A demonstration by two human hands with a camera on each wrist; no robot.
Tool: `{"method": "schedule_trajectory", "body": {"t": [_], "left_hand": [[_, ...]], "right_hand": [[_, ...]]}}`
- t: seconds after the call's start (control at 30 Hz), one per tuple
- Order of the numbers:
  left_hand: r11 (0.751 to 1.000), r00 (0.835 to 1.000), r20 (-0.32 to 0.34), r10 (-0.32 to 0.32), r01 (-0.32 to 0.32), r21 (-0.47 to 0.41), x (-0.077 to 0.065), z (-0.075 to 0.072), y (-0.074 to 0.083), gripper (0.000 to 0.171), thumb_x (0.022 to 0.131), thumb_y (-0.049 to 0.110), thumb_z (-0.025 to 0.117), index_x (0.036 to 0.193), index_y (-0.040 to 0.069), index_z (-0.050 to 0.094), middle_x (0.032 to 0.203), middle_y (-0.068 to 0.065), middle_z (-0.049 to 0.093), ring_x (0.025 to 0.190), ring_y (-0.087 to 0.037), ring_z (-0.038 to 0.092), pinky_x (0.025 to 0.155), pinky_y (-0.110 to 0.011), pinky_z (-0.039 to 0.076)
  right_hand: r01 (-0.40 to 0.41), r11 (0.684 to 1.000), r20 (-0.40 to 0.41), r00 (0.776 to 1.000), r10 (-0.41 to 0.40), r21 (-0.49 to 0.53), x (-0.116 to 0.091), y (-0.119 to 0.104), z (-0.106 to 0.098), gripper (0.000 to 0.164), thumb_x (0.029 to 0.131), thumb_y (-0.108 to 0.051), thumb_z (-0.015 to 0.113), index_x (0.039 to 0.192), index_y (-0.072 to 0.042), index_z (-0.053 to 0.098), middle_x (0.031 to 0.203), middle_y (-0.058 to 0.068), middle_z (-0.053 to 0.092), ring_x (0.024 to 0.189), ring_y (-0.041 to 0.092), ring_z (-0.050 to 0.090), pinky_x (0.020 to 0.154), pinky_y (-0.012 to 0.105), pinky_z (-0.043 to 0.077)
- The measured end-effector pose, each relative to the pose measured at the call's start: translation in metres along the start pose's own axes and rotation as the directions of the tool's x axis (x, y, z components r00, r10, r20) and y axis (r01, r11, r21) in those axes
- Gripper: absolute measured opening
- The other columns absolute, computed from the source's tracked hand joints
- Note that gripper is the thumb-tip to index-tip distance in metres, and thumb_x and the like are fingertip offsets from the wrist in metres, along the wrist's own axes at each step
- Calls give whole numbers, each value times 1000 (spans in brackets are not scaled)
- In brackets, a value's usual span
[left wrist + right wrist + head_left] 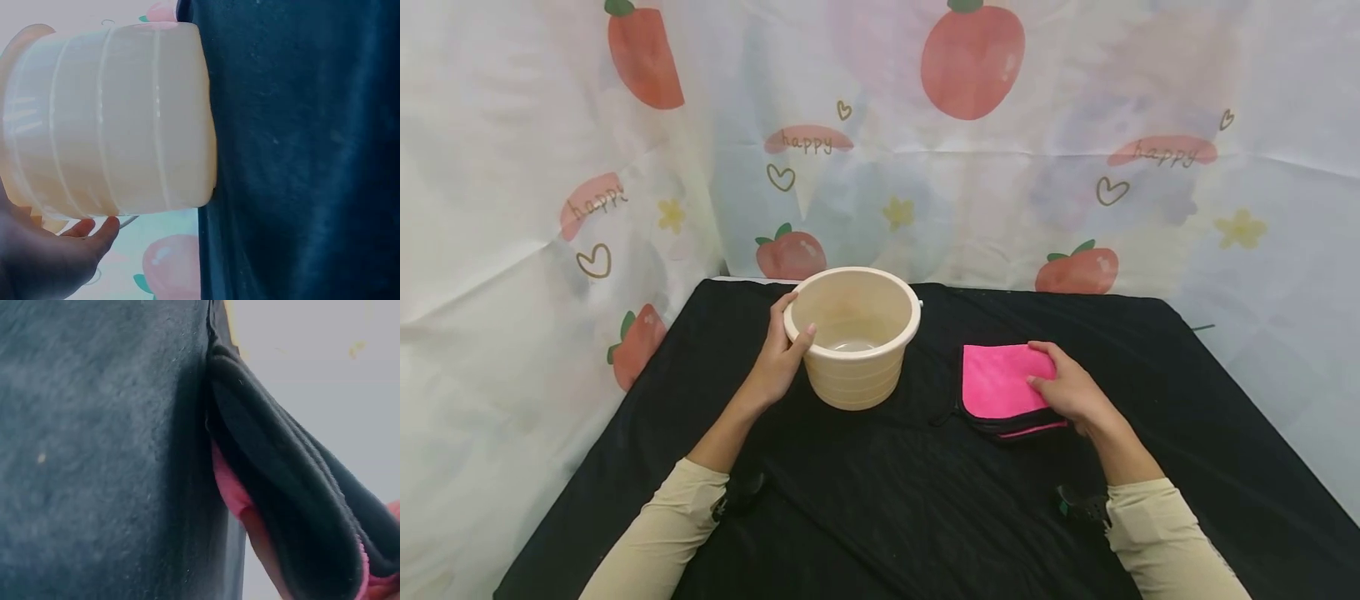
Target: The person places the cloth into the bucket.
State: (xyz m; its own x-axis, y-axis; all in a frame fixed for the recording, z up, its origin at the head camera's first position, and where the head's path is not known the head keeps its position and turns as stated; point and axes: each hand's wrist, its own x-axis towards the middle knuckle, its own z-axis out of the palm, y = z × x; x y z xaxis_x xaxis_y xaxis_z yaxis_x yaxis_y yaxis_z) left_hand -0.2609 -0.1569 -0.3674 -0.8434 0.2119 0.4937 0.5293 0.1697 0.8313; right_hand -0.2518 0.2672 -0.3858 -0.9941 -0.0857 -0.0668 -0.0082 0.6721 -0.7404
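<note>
A cream plastic bucket stands upright on the black cloth, left of the middle in the head view. My left hand grips its rim at the left side, thumb over the edge; the left wrist view shows the ribbed bucket wall with fingers beneath it. To the right, a folded pink cloth with black edging is pinched at its right side by my right hand. In the right wrist view the folded cloth tilts, one end near the tabletop and the held end raised.
A black cloth covers the table. Behind and to the left hangs a pale curtain printed with fruit, hearts and flowers, close to the table's far edge. Dark straps with devices sit at both wrists.
</note>
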Motion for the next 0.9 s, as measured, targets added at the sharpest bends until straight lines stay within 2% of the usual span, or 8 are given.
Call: {"method": "schedule_trajectory", "body": {"t": [0.17,0.33,0.47,0.7,0.9], "left_hand": [[999,999,17,-32,32,-13,0,-2,3,64,96,12,50,143,-4,11,144,-29,16,130,-43,26,105,-52,21],[999,999,25,-38,38,-14,1,-3,3,63,95,9,49,143,-4,10,143,-29,16,130,-43,26,105,-53,21],[999,999,31,-42,42,-8,2,-3,4,63,96,9,49,143,-4,10,144,-29,15,131,-42,25,105,-51,21],[999,998,29,-51,52,-9,1,-3,8,61,97,10,48,143,-5,10,144,-29,14,131,-41,25,105,-49,22],[998,998,33,-57,56,29,-1,-3,9,62,97,11,48,144,-4,10,146,-26,14,132,-39,23,106,-47,20]], "right_hand": [[41,998,-76,996,-37,54,1,0,-2,55,96,-12,50,147,-11,30,140,27,31,119,44,33,89,57,36],[44,982,-77,997,-30,182,1,-2,-5,45,99,-14,44,144,-16,39,138,23,34,113,39,38,81,43,45],[32,975,-116,993,-7,218,-1,-7,-7,40,101,-21,42,141,-16,43,131,22,38,104,36,44,69,33,49],[71,977,-199,980,-29,203,-2,-16,-10,46,100,-33,43,142,-14,40,131,22,39,103,32,45,69,29,47],[54,968,-271,962,15,244,-3,-27,-14,57,94,-40,54,143,-16,39,133,20,38,100,29,47,67,25,48]]}}
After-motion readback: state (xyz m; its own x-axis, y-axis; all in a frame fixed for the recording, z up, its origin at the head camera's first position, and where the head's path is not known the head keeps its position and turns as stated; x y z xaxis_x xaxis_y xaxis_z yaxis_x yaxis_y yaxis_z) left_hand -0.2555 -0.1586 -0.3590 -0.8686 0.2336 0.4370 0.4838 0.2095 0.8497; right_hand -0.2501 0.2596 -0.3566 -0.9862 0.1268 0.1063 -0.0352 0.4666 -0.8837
